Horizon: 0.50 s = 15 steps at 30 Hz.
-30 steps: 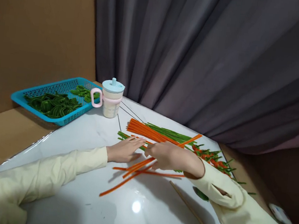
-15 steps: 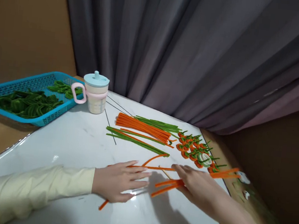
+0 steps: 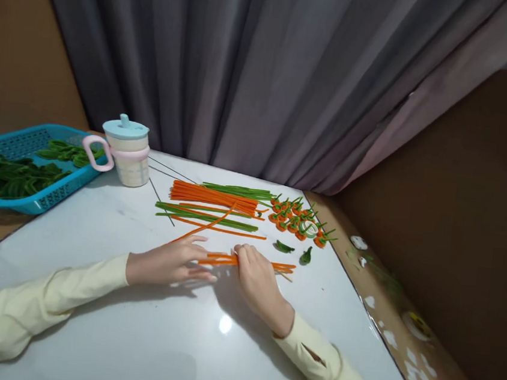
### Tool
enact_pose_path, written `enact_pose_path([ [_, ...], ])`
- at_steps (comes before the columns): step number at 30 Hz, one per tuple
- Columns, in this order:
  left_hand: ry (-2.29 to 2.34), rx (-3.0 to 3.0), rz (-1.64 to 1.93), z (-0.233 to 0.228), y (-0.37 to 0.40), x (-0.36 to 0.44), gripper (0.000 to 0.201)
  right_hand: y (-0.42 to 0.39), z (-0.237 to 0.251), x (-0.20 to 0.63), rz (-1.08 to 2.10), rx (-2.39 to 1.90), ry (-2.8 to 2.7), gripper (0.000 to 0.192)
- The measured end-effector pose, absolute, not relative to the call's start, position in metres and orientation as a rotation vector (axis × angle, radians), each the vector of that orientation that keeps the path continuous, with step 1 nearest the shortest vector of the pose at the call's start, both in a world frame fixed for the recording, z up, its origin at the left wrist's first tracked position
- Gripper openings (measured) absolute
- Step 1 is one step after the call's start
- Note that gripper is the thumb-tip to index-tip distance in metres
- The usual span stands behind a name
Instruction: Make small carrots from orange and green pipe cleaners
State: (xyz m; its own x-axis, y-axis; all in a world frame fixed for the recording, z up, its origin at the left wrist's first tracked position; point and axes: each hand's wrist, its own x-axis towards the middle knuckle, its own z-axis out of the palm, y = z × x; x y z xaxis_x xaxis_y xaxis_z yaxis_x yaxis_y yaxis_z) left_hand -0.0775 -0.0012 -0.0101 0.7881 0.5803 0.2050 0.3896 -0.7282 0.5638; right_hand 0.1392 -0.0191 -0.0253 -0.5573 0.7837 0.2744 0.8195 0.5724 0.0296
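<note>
Both hands rest on a small bunch of orange pipe cleaners at the middle of the white table.

The orange pipe cleaners (image 3: pixel 246 262) lie flat and crosswise just below frame centre; the left hand (image 3: pixel 168 264) lies open and flat with its fingertips on their left ends, and the right hand (image 3: pixel 257 278) presses down on their middle, fingers stretched and gripping nothing that shows. Above them lie a green bundle (image 3: pixel 205 216) and a larger orange bundle (image 3: pixel 214 196). Small orange-and-green pieces (image 3: pixel 298 222) sit to the upper right. A lidded cup (image 3: pixel 128 152) and blue basket (image 3: pixel 20 205) stand at the left of the table (image 3: pixel 129 334).
</note>
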Motion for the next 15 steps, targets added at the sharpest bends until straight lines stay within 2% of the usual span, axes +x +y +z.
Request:
enact_pose_path([
  [2, 0.871, 2.285, 0.653, -0.005, -0.012, -0.063, 0.029, -0.023, -0.024, 0.135, -0.241, -1.342, -2.621, 0.021],
  [6, 1.079, 2.008, 0.918, 0.011, -0.015, -0.046, 0.036, -0.030, -0.008, 0.132, -0.245, -1.305, -2.661, 0.028],
  [8, 1.113, 1.961, 1.013, 0.024, -0.011, -0.043, 0.039, -0.031, 0.010, 0.133, -0.141, -1.320, -2.553, 0.029],
  [11, 1.049, 1.920, 1.086, 0.048, -0.004, -0.042, 0.040, -0.030, 0.040, 0.137, 0.218, -1.173, -2.386, 0.034],
  [15, 0.895, 2.157, 0.899, 0.090, 0.000, -0.039, 0.037, -0.022, 0.074, 0.139, 0.755, -0.844, -2.087, 0.024],
])
